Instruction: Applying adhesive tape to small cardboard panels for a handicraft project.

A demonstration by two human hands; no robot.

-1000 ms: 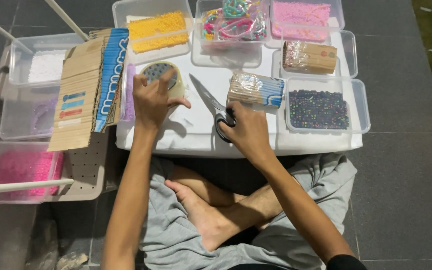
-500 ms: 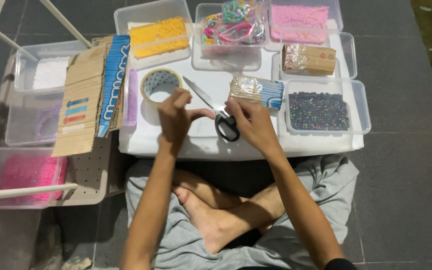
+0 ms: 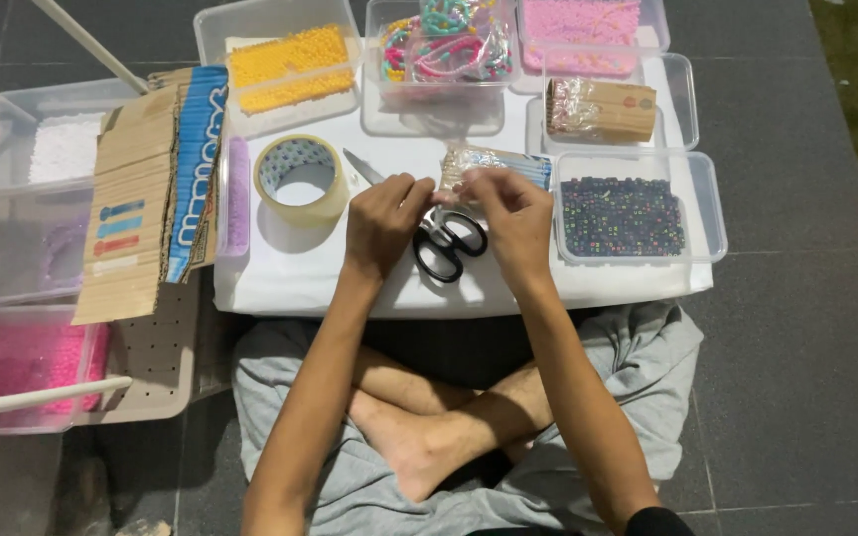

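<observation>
Clear packet (image 3: 489, 164), long axis running left to right, lies on the white table (image 3: 330, 273) just above the scissors (image 3: 447, 243). Left hand (image 3: 381, 218) and right hand (image 3: 513, 213) meet, pinching its near left end; both equally close.

Even, fairly dim overhead light; the white tabletop (image 3: 588, 288) glares slightly (softest shadows near the tape roll (image 3: 301, 177)), and far corners stay sharp.

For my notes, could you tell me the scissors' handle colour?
Black, on the scissors; head view.
</observation>
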